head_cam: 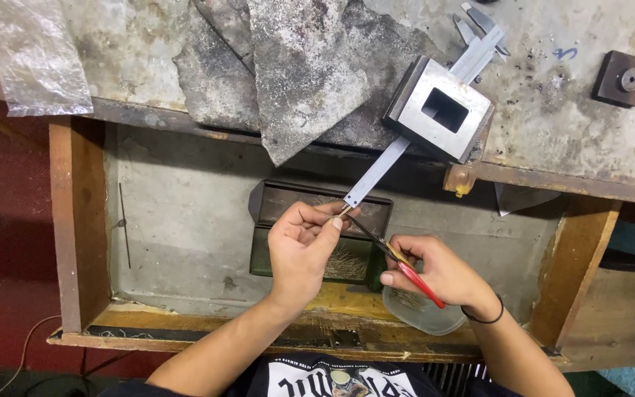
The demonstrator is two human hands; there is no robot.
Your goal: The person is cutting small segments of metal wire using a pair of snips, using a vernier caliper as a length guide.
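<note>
item: left hand (304, 246) pinches thin wire; right hand (435, 270) grips red-handled cutters (391, 254); risk: a slip nicks fingers (336, 223).

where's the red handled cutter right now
In the head view the red-handled cutter is in the right hand, lower centre-right, tips meeting the left hand over the open drawer.
</note>
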